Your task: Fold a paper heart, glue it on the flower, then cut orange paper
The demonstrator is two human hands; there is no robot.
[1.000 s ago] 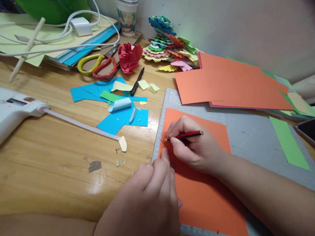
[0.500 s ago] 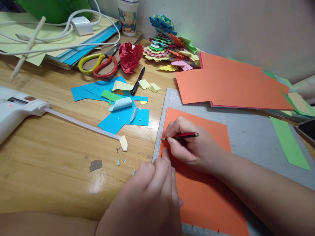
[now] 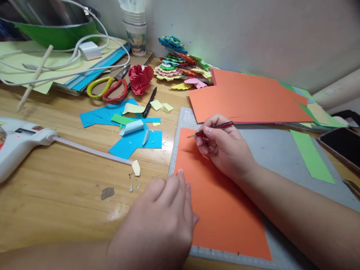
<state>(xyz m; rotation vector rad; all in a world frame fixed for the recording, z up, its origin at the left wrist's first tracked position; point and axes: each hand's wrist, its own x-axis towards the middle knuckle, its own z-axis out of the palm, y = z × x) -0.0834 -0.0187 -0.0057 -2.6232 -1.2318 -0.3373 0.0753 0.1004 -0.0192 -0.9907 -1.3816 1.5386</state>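
A sheet of orange paper (image 3: 225, 210) lies on a grey cutting mat (image 3: 270, 150). My left hand (image 3: 157, 221) rests on the left edge of the sheet, its fingers stretched forward and pressing down, with nothing seen in its grasp; part of the thumb is hidden. In my right hand (image 3: 227, 146) is a red and black pencil (image 3: 216, 128), pinched between thumb and fingers. The pencil's tip points left and is lifted above the upper part of the sheet. Small dark marks show along the mat's near edge, below the paper.
On the left lies a white glue gun (image 3: 25, 140) with a glue stick. Blue paper scraps (image 3: 128, 142), a black pen (image 3: 149, 102), scissors (image 3: 108, 90) and a crumpled red paper flower (image 3: 140, 79) lie beyond. More orange sheets (image 3: 247, 101) overlap the mat's far edge; a phone (image 3: 343, 144) is at right.
My right hand has lifted the pencil tip off the sheet's left edge and moved away from my left hand. My left hand stays at the paper's edge. The view has shifted slightly.
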